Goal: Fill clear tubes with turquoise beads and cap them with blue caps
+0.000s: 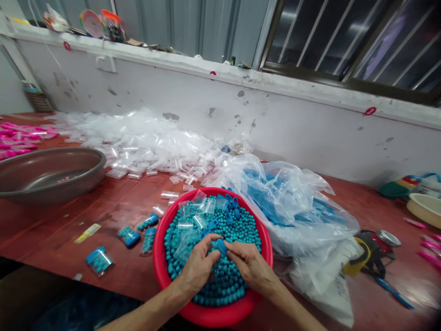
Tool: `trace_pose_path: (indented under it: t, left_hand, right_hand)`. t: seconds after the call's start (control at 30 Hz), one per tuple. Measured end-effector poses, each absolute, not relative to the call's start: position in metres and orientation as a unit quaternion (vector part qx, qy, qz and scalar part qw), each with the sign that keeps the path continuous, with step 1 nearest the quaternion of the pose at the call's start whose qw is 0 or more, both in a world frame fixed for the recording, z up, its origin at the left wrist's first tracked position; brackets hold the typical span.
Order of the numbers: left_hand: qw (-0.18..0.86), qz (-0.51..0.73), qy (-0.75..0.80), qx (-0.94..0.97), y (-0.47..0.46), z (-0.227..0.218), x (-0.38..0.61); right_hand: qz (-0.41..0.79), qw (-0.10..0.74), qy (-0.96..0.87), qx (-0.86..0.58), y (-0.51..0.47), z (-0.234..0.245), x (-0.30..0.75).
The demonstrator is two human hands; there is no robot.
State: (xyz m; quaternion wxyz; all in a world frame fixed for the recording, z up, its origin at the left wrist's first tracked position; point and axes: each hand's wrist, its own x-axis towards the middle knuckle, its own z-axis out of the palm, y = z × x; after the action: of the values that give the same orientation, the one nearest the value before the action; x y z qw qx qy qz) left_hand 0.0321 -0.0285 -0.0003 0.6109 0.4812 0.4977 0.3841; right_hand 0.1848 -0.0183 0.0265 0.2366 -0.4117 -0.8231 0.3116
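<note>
A red basin (161, 294) full of teal beads (220, 287) stands in front of me. Above the beads, my left hand (198, 264) is closed around a small clear container, mostly hidden by the fingers. My right hand (251, 265) pinches a blue cap (221, 248) at the container's top; whether it is fully seated I cannot tell. Empty clear containers (186, 224) and loose blue caps (232, 202) lie on the beads. Left of the basin, several capped containers of beads (99, 260) rest on the red table (138, 276).
A heap of clear plastic containers (148, 142) runs along the wall. At left are a grey basin (99, 161) and pink pieces (17, 138). A plastic bag of blue parts (285, 193) sits right of the red basin, with a yellow-and-black object (360, 257) beyond.
</note>
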Motion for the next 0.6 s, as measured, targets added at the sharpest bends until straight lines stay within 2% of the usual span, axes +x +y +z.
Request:
trace_pose_path:
  t: [0.13,0.23,0.37,0.47,0.6]
  left_hand:
    - [0.592,0.383,0.514,0.489,-0.027,0.001,0.03]
    - [0.623,0.352,0.483,0.505,-0.028,0.005,0.03]
    - [0.626,0.348,0.448,0.535,-0.031,0.006,0.033]
    - [0.593,0.365,0.46,0.55,-0.034,0.004,0.035]
    - [0.56,0.389,0.479,0.552,-0.037,0.007,0.034]
  right_hand:
    - [0.338,0.244,-0.822,-0.387,-0.01,0.027,0.19]
    - [0.45,0.26,-0.764,-0.382,0.0,0.025,0.201]
    - [0.583,0.338,-0.583,-0.454,0.006,0.02,0.201]
    - [0.562,0.374,-0.561,-0.479,-0.002,0.02,0.189]
    - [0.45,0.314,-0.692,-0.469,-0.022,0.023,0.179]
